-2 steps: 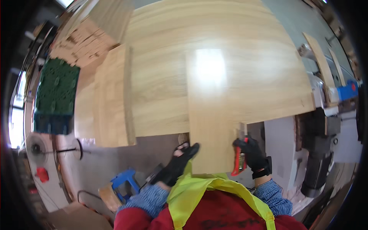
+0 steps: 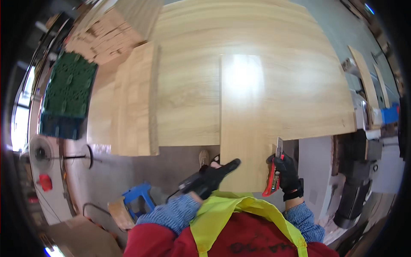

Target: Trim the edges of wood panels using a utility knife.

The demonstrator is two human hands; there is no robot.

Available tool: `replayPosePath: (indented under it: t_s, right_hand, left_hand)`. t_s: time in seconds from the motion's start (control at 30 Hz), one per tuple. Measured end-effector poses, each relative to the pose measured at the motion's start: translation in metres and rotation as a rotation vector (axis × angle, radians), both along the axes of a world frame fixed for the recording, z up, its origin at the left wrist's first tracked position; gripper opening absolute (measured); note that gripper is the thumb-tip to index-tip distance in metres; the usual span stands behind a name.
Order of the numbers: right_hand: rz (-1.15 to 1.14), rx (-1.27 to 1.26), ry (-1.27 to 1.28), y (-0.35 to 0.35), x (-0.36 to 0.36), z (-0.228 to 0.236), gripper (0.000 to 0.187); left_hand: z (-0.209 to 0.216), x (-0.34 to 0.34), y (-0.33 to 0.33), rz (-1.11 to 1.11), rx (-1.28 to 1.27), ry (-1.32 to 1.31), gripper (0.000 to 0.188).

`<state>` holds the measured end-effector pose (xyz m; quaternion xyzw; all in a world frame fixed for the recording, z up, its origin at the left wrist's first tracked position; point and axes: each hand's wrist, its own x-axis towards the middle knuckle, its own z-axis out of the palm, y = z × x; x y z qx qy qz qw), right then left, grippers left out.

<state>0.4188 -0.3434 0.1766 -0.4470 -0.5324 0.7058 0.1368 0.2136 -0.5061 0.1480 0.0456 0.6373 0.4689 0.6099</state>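
Note:
A long, light wooden board (image 2: pixel 242 128) lies over a larger wood-grain panel (image 2: pixel 188 94), its near end jutting past the panel's front edge toward my yellow apron. My right hand (image 2: pixel 287 171), in a black glove, is closed around a red utility knife (image 2: pixel 273 176) at the board's right side. The knife's metal blade points away from me. On the left, my gloved left hand (image 2: pixel 214 176) has its index finger stretched over the board's left edge, with nothing seen in its grip. Its other fingers are partly hidden.
Stacked boards (image 2: pixel 135 103) stand on the left, with a larger stack (image 2: pixel 107 36) behind. Beyond them are green plastic crates (image 2: pixel 70 88). A blue stool (image 2: pixel 139 197) and a fan (image 2: pixel 41 153) are at lower left. Dark machinery (image 2: pixel 353 184) stands to the right.
My left hand has moved right, its finger now reaching over the board's edge. The knife has turned a little in my right hand. The whole view has shifted slightly.

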Motion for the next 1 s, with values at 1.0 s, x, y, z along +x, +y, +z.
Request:
replayPosePath:
  t_s: [1.0]
  right_hand:
    - [0.206, -0.133, 0.25, -0.161, -0.371, 0.101, 0.025]
  left_hand:
    - [0.085, -0.34, -0.207, 0.05, 0.717, 0.545, 0.033]
